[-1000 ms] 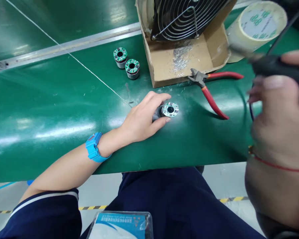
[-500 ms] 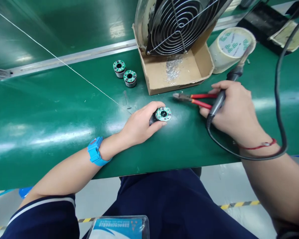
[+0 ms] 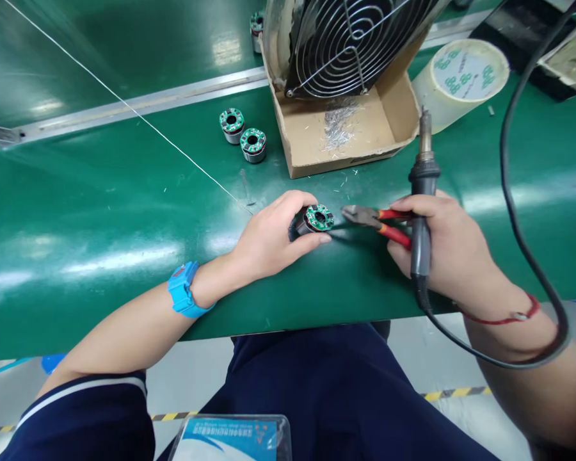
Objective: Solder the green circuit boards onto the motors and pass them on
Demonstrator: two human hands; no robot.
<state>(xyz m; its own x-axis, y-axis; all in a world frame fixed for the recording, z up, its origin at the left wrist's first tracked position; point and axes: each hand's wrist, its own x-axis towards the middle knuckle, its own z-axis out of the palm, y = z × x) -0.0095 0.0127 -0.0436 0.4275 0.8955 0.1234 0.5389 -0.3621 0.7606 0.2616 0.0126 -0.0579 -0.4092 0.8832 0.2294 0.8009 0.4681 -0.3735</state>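
Observation:
Between the thumb and fingers of my left hand [image 3: 273,240] is a small round motor stator [image 3: 319,218], a green ring-shaped circuit board facing up on its top. My right hand [image 3: 454,246] is closed around red-handled cutting pliers [image 3: 365,216] and a soldering iron [image 3: 422,224] together. The pliers' jaws point left, a short gap from the stator. Upward points the iron's tip, and its black cable loops over my right wrist. Two similar stators [image 3: 232,125] stand side by side farther back on the green bench.
A cardboard box [image 3: 292,144] holding a fan [image 3: 352,51] and wire clippings stands behind my hands. Right of it are a tape roll [image 3: 461,83] and a black stand with a sponge [image 3: 571,61]. Solder wire [image 3: 163,137] stretches across the left. Another stator [image 3: 256,29] is behind the rail.
My right hand has brought the pliers nearer the stator, and the soldering iron has swung upright, away from the tape roll. My left hand has tilted the stator slightly.

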